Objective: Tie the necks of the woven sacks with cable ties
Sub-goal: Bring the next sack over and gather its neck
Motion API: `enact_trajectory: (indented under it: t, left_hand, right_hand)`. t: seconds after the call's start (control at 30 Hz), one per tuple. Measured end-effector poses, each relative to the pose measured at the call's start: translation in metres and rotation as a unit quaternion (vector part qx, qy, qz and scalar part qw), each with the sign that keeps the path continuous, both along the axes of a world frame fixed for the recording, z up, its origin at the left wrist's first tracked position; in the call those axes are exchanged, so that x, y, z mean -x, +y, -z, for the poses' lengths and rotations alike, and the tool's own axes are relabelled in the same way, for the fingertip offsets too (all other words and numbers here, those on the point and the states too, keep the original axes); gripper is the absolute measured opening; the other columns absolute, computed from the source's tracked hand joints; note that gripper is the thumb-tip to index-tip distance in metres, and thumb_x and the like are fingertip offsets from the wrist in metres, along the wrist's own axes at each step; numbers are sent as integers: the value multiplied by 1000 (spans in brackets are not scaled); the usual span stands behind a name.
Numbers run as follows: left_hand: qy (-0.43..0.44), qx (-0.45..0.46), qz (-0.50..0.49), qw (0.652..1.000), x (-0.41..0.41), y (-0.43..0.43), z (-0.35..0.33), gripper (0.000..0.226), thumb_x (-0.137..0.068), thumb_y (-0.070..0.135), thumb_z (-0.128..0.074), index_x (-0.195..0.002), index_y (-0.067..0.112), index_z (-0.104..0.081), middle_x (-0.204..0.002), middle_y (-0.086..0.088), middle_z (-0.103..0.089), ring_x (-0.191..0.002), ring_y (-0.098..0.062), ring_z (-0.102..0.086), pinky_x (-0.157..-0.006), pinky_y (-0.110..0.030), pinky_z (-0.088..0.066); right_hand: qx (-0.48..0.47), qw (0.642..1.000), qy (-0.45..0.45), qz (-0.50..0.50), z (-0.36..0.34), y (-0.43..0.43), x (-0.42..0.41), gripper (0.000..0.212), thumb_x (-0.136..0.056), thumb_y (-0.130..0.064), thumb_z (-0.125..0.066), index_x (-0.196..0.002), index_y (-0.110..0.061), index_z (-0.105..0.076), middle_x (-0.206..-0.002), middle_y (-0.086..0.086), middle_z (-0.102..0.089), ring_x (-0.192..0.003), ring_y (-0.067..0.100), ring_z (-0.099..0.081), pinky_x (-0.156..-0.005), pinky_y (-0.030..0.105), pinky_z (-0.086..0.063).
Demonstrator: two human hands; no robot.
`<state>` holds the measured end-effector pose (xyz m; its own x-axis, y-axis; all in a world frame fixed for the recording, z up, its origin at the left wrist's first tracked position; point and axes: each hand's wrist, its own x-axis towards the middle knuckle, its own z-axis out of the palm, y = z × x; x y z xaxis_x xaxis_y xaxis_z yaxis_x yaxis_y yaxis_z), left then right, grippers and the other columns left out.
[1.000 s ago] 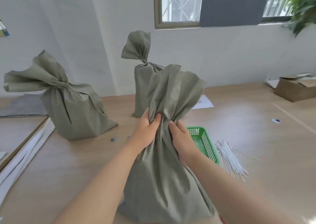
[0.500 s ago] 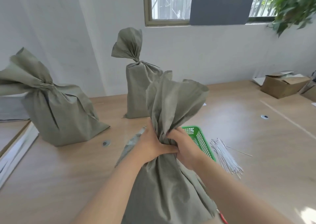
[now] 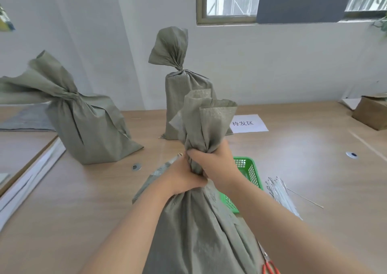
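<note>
A grey-green woven sack (image 3: 194,232) stands upright on the wooden table right in front of me. Its neck (image 3: 204,131) is bunched into a narrow column. My right hand (image 3: 217,160) is wrapped around that neck from the right. Just below it, my left hand (image 3: 182,177) squeezes the neck from the left. The two hands touch. A loose bundle of white cable ties (image 3: 282,194) lies on the table to the right of the sack. Two more sacks with cinched necks stand behind: one at the left (image 3: 83,127) and a tall one at the back (image 3: 180,98).
A green plastic basket (image 3: 249,173) sits just behind my right wrist. Red-handled scissors (image 3: 270,267) lie at the sack's lower right. A white paper label (image 3: 248,124) and a cardboard box (image 3: 371,112) lie farther back. White boards (image 3: 25,179) run along the table's left edge.
Both hands have squeezed the sack's spread mouth into a tight narrow neck. My right hand has closed around the neck, above the left.
</note>
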<state>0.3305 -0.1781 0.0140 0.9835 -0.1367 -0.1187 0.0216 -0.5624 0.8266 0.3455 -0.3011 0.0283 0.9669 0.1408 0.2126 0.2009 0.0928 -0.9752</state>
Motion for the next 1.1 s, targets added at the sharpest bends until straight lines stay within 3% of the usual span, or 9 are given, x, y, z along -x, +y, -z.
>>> enact_trajectory:
  t: [0.2, 0.3, 0.43, 0.57, 0.63, 0.8, 0.9, 1.0, 1.1]
  left_hand:
    - [34, -8, 28, 999, 3, -5, -3, 51, -73, 24, -85, -113, 30, -54, -104, 18, -62, -98, -3, -60, -78, -11, -51]
    - [10, -23, 10, 1000, 3, -10, 4, 43, -70, 38, -79, -108, 24, -62, -102, 12, -66, -97, -2, -62, -87, -31, -56]
    - [-10, -83, -9, 996, 3, -9, 9, 16, -81, 20, -72, -85, 12, -58, -75, 5, -58, -68, -5, -53, -58, -18, -41]
    - [-5, -48, -19, 999, -6, -14, 10, 15, -87, 40, -69, -97, 42, -59, -89, 27, -64, -95, 1, -64, -74, -16, -51]
    - [-14, -65, 4, 998, -9, -13, 5, 6, -93, 36, -66, -87, 37, -67, -82, 24, -73, -87, 9, -65, -73, -11, -51]
    - [26, -20, 35, 999, -16, -16, -1, 13, -96, 22, -68, -88, 21, -78, -75, 6, -78, -81, 0, -71, -90, -23, -53]
    - [40, -28, 46, 998, -20, -22, 1, 16, -96, 19, -68, -89, 12, -80, -76, 14, -77, -86, 11, -66, -95, -16, -46]
    - [44, -37, 58, 997, -23, -28, -5, 17, -97, 21, -67, -86, 17, -79, -73, 12, -75, -85, 7, -66, -95, -25, -48]
    - [61, -56, 54, 995, -29, -28, 0, 18, -96, 31, -66, -83, 29, -77, -67, 3, -72, -80, -5, -67, -94, -28, -50]
  right_hand:
    - [-71, 991, -21, -112, -16, 1, -1, 33, -77, 6, -75, -101, 0, -54, -72, -5, -59, -68, 9, -59, -63, 23, -49]
    - [-79, 992, -17, -102, -14, 4, -5, 28, -77, 6, -76, -94, -9, -59, -70, -13, -61, -65, 5, -59, -58, 18, -47]
    - [-64, 992, 3, -110, -11, 3, -8, 39, -82, 8, -69, -65, -21, -50, -51, -16, -45, -49, 5, -44, -51, 21, -40]
    - [-31, 989, 11, -144, -18, -9, -10, 19, -80, -3, -78, -94, -6, -65, -85, 5, -65, -81, 15, -63, -75, 34, -54]
    - [-10, 988, 34, -152, -16, -19, -13, 28, -77, -10, -82, -101, -11, -68, -93, 2, -69, -91, 14, -67, -84, 39, -55]
    - [-20, 972, 65, -227, 13, -75, -35, 48, -78, -13, -77, -112, 13, -56, -102, 23, -62, -94, 40, -56, -81, 59, -47]
    - [-45, 975, 152, -154, 35, -121, -51, 77, -70, -30, -83, -130, 6, -50, -115, 15, -63, -106, 29, -61, -86, 41, -52]
    - [-59, 976, 207, -45, 69, -171, -71, 29, -90, -28, -62, -114, -13, -61, -103, 6, -68, -92, 21, -64, -76, 33, -51]
    - [-26, 963, 264, 54, 101, -216, -79, 33, -81, -40, -63, -106, -19, -65, -99, 7, -71, -83, 20, -64, -73, 34, -48]
